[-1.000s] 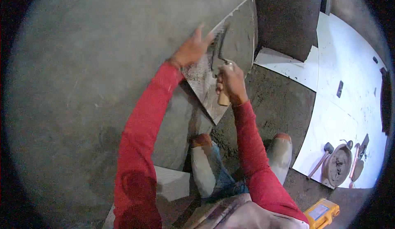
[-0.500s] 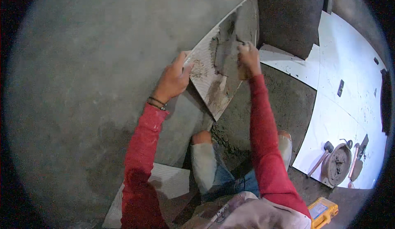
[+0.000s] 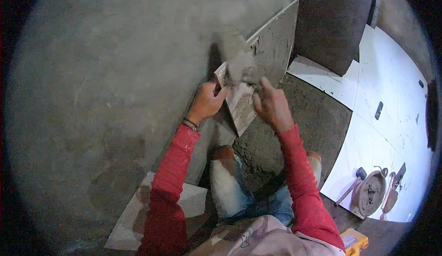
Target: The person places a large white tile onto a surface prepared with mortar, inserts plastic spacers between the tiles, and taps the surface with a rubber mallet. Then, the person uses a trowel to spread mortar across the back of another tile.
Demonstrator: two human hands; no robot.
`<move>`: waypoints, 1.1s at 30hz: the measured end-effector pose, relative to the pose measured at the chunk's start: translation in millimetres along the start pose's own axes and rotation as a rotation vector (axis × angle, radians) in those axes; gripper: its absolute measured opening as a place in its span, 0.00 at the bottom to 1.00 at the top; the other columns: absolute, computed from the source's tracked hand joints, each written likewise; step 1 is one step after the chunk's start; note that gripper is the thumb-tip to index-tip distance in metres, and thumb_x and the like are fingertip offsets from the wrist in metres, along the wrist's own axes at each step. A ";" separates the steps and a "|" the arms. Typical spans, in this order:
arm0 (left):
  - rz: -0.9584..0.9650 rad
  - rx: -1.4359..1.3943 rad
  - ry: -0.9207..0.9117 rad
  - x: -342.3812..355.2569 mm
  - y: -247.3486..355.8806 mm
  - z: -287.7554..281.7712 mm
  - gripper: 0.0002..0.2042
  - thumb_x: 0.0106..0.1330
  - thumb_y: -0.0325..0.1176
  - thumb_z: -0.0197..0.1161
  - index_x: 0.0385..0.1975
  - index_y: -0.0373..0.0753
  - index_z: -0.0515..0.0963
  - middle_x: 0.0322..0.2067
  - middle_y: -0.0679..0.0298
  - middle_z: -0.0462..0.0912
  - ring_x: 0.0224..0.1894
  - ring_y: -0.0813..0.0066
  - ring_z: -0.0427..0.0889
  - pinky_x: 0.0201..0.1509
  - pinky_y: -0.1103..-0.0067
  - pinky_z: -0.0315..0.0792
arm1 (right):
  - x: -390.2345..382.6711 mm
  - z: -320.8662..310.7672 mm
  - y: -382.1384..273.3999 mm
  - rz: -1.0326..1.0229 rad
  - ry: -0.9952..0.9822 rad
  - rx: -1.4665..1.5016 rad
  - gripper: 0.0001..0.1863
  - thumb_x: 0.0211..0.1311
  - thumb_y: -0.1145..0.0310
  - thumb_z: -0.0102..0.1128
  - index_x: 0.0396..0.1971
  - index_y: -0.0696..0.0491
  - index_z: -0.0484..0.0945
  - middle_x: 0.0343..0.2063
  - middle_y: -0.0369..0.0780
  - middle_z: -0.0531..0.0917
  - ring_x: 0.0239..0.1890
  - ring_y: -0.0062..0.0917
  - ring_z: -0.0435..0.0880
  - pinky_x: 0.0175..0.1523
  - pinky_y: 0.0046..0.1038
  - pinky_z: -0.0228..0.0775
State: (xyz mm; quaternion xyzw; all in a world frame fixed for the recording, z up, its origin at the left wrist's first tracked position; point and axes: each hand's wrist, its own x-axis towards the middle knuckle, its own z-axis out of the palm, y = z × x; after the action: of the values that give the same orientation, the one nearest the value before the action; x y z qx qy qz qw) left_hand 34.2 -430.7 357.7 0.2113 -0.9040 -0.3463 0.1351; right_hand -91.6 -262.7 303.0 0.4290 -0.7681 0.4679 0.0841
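My left hand (image 3: 208, 101) grips the left edge of a tilted tile (image 3: 278, 39), fingers closed around its rim. Grey mortar is smeared over the tile's ridged back, with a paler patch near its bottom corner. In my right hand (image 3: 275, 106) is a trowel (image 3: 241, 65), its blade blurred by motion and crossing the tile's left edge. The tile's lower corner is close to the rough mortar bed (image 3: 262, 152) in front of my knees; whether it touches cannot be told.
Another ridged tile piece (image 3: 191, 200) lies at lower left. White laid tiles (image 3: 363, 141) cover the right side. On them stand a mortar bowl (image 3: 374, 187), a mallet (image 3: 351, 189) and another trowel (image 3: 391, 200). A yellow case (image 3: 353, 243) lies at lower right. Dark panel (image 3: 327, 26) behind.
My right hand has moved down and slightly left, and the trowel has swung to the tile's left edge. My left hand, still on the tile, has shifted slightly right and down.
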 end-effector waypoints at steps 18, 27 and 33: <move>0.252 0.096 0.250 -1.4 -25.6 13.8 0.16 0.64 0.41 0.59 0.27 0.30 0.75 0.21 0.49 0.76 0.21 0.63 0.73 0.27 0.71 0.67 | 43.0 -55.3 93.7 -0.130 -0.120 -0.273 0.16 0.57 0.69 0.57 0.43 0.59 0.70 0.29 0.55 0.79 0.33 0.51 0.79 0.35 0.40 0.70; 0.488 0.115 0.365 2.2 -49.0 19.0 0.13 0.63 0.39 0.59 0.38 0.36 0.81 0.37 0.59 0.84 0.38 0.68 0.80 0.42 0.71 0.72 | -24.7 -23.2 -61.3 -0.332 -0.334 -0.188 0.17 0.54 0.67 0.60 0.45 0.49 0.70 0.19 0.49 0.77 0.23 0.46 0.78 0.30 0.43 0.70; 0.384 0.074 0.352 15.5 -73.1 38.8 0.12 0.62 0.35 0.58 0.27 0.31 0.73 0.23 0.46 0.75 0.28 0.48 0.76 0.32 0.64 0.68 | -43.1 -53.2 -42.5 -0.032 -0.092 0.387 0.16 0.62 0.65 0.51 0.47 0.56 0.72 0.28 0.51 0.81 0.32 0.48 0.81 0.38 0.38 0.73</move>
State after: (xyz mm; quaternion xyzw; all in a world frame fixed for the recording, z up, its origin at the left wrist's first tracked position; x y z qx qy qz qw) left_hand 26.6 -465.0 281.2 0.0977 -0.9020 -0.2391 0.3459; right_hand -48.1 -203.8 336.7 0.4705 -0.6597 0.5853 -0.0279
